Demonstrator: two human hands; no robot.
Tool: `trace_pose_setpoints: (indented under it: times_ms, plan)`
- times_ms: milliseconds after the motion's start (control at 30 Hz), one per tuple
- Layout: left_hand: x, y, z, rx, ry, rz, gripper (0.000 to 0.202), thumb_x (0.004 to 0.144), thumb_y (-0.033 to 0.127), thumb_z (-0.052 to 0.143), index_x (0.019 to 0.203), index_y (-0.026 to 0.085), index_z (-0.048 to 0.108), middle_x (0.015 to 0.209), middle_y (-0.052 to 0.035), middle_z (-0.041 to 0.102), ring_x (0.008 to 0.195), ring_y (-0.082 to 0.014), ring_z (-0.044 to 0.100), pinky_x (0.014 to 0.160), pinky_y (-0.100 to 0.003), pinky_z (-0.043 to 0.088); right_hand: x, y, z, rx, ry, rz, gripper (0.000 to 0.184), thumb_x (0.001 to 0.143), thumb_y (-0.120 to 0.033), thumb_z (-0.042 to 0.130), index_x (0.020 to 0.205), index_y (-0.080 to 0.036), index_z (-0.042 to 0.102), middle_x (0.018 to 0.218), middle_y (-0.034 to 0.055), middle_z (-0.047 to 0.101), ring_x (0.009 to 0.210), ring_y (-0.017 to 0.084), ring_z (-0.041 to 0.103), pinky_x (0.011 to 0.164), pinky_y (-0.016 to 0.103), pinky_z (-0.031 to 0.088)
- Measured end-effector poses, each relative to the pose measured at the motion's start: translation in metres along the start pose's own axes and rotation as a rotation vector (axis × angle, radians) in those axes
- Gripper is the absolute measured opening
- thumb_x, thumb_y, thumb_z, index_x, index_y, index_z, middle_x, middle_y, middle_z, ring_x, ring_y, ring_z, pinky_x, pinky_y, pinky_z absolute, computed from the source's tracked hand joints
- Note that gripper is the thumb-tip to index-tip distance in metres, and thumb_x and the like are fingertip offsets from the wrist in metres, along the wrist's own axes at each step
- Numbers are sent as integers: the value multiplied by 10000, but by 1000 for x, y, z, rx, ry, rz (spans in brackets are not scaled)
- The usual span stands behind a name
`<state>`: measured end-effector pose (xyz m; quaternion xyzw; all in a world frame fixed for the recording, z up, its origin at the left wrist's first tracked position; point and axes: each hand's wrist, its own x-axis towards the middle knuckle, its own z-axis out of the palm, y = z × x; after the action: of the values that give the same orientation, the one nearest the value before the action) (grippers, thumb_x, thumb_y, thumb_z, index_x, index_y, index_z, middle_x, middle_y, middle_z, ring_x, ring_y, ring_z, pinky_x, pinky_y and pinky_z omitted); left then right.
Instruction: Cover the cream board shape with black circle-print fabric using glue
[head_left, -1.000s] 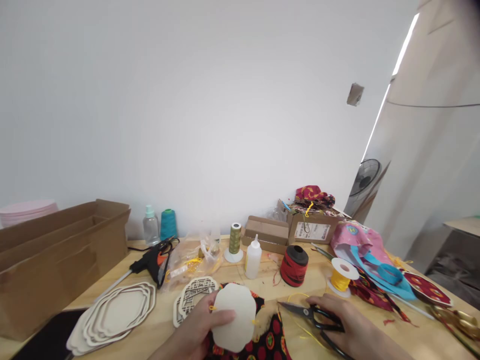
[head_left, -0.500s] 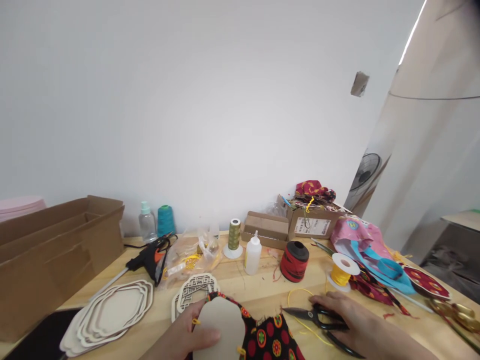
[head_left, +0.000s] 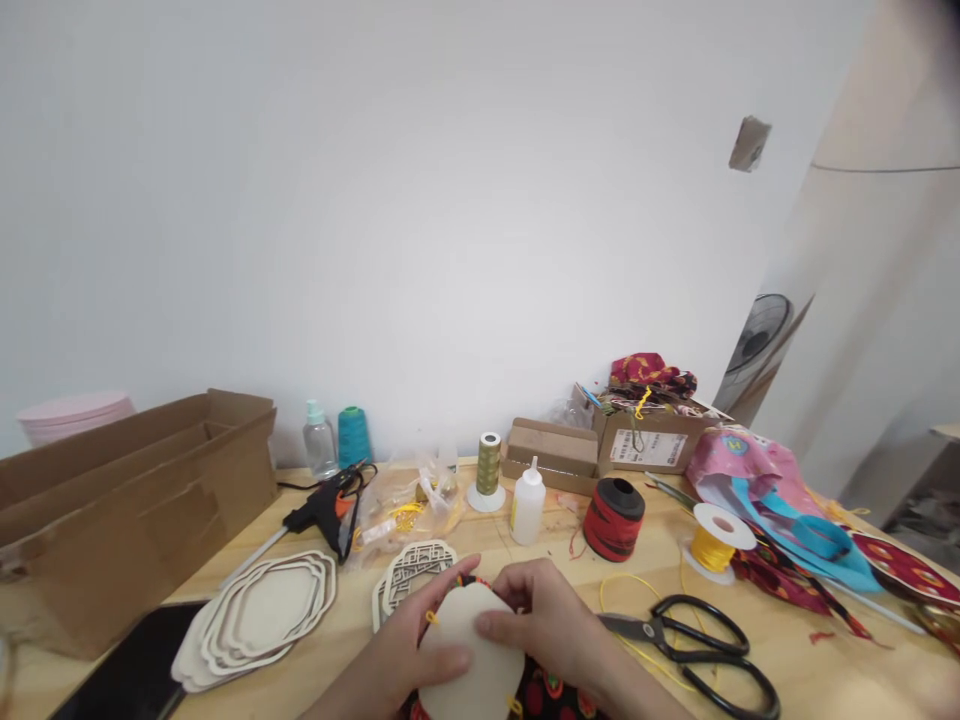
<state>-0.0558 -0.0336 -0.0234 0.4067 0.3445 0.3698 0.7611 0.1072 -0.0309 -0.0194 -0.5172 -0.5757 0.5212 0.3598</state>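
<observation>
My left hand (head_left: 409, 645) and my right hand (head_left: 544, 625) both grip a pale wooden lobed panel (head_left: 469, 660) at the table's front edge. Black fabric with red and orange flowers (head_left: 544, 690) hangs under the panel, and a bit of yellow cord sticks out at its edges. The fingers of both hands are curled over the panel's top. Black scissors (head_left: 690, 645) lie on the table just right of my right hand, apart from it.
A stack of wooden frames (head_left: 259, 620) and a lattice cut-out (head_left: 416, 570) lie to the left. Behind are a glue gun (head_left: 326, 510), glue bottle (head_left: 528, 502), red spool (head_left: 613, 518), yellow spool (head_left: 714, 540), green spool (head_left: 487, 470), cardboard boxes (head_left: 135, 500) and fabric scraps at the right.
My right hand has let go of the scissors, which now lie on the table, and moved left onto the wooden panel. The view has shifted slightly.
</observation>
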Motion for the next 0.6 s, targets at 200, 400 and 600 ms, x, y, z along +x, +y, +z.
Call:
trace_pose_setpoints:
  times_ms: [200,400,600]
  plan:
    - [11,-7,4,-119,129,-7,732,567,316,731,1203,159,405,845,-101,668,635,-226,619,471,-286,472,10,19,-4,465,157,-69,409,454,-431,743,489,-158,441,438,-64,464,416,50,364,415,182,253]
    - [17,-18,9,-49,165,115,525,523,393,744,945,117,600,704,-85,689,615,-218,623,530,-281,478,14,31,-1,547,141,-128,337,486,-339,767,498,-150,487,441,-62,524,399,50,413,420,177,308]
    - [11,-13,9,29,105,118,498,553,417,717,941,126,604,737,-87,691,609,-236,624,516,-310,480,13,33,-2,619,54,-109,283,507,-278,775,711,-151,625,707,21,683,618,127,585,551,211,418]
